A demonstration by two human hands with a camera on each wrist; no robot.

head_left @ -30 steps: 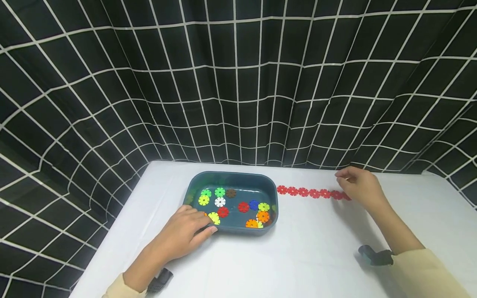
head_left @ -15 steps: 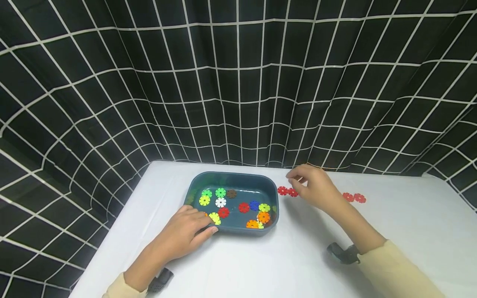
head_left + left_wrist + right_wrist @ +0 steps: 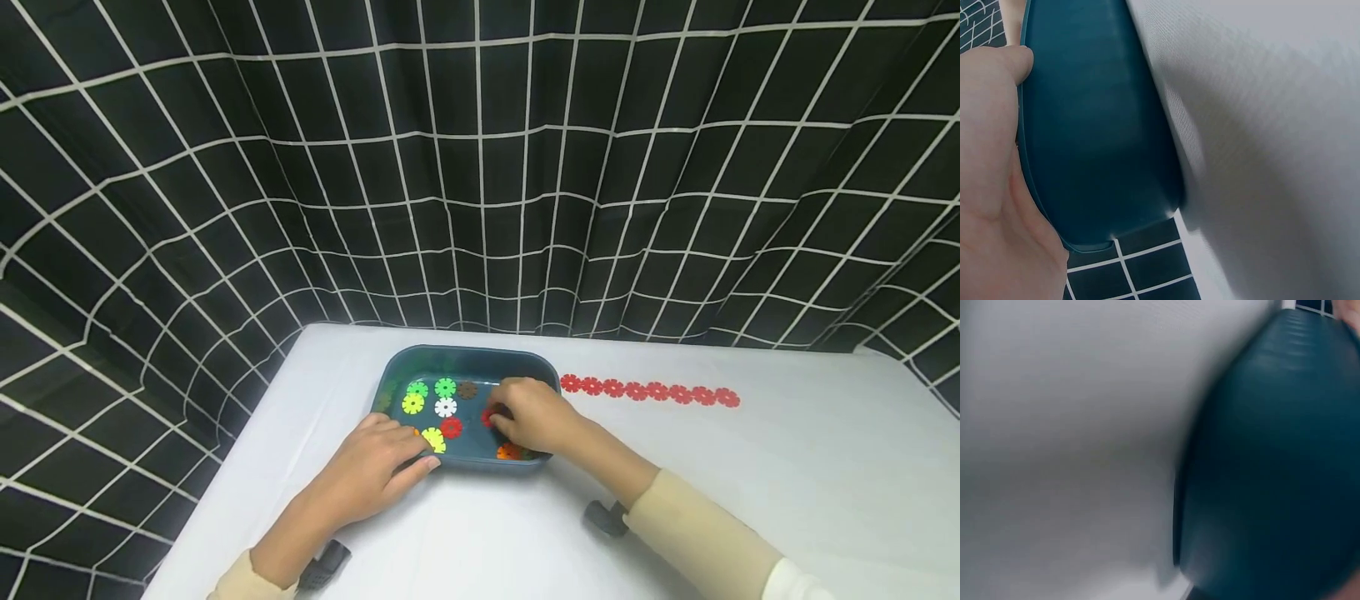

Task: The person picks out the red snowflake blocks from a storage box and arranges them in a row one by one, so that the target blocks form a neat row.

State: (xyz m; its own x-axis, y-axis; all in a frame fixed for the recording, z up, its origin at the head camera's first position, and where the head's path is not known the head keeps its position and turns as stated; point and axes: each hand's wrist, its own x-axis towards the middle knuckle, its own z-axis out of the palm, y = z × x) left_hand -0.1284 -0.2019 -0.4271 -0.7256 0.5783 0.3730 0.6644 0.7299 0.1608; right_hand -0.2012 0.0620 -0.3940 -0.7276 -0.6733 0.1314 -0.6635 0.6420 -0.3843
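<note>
A dark teal plastic tray (image 3: 480,461) holds several flower-shaped notched discs. My left hand (image 3: 375,467) grips its near left corner, with the thumb along the front rim and the fingers over the inside. In the left wrist view the left thumb (image 3: 1019,62) laps the rim. My right hand (image 3: 534,414) reaches into the tray's right part, its thumb and fingertips bent at a red disc (image 3: 487,417); whether they pinch it is hidden. Another red disc (image 3: 451,428) lies left of it. The right wrist view is blurred and shows mainly the tray's outer wall (image 3: 1266,462).
A straight row of red discs (image 3: 657,391) runs right from the tray on the white cloth (image 3: 810,467). Inside the tray lie a white disc (image 3: 446,407), a brown disc (image 3: 467,390) and several others. A black gridded curtain (image 3: 480,167) stands behind.
My right hand has moved left from the row of red discs into the tray, uncovering the whole row. My left hand keeps its place on the tray's corner.
</note>
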